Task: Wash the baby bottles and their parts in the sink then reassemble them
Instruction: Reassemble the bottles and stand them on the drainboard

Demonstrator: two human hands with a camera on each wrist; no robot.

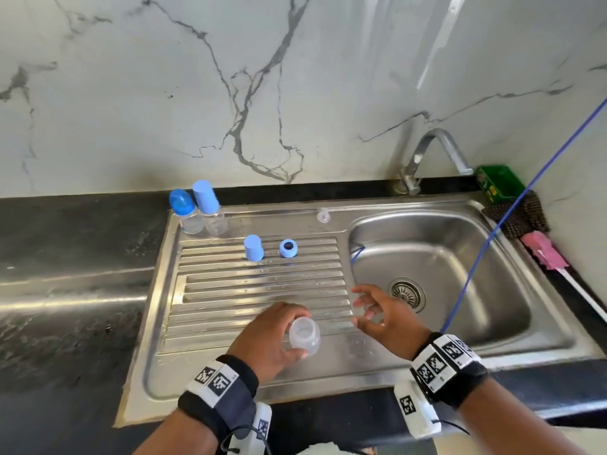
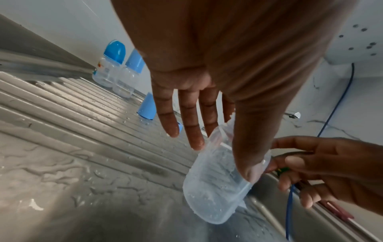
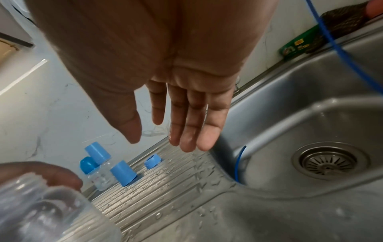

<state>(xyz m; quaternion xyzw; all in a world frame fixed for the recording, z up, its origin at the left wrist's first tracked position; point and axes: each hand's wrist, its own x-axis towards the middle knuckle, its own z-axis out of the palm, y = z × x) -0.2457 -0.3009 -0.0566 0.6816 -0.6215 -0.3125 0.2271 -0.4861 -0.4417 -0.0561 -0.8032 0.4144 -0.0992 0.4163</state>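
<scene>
1. The left hand (image 1: 269,336) holds the open bottle (image 1: 304,336) over the near edge of the draining board (image 1: 262,290), thumb and fingers (image 2: 190,124) clamped round its clear body, the mouth tipped up toward the person.
2. The right hand (image 1: 384,316) hovers just beside it above the lip of the sink (image 1: 460,231), fingers (image 3: 186,124) spread and slack, holding nothing.
3. The bottle looks like thin, light plastic, fairly stiff, beaded with water, so I would expect it to be slippery. The straight body is the safest place to grip, leaving the threaded neck free for the ring.
4. At the back of the board stand a loose blue cap (image 1: 253,247) and a blue screw ring (image 1: 288,248), well apart from the hands; both are small, light and hard, easy to pinch by their sides.
5. Two capped bottles (image 1: 198,211) stand at the far left corner of the board.
6. A small clear piece (image 1: 324,215) lies near the far edge; I guess a teat, but it is too faint to be sure.
7. Something clear lies near the right wrist, hard to make out.
8. The left thumb covers part of the bottle wall in the wrist view.
</scene>
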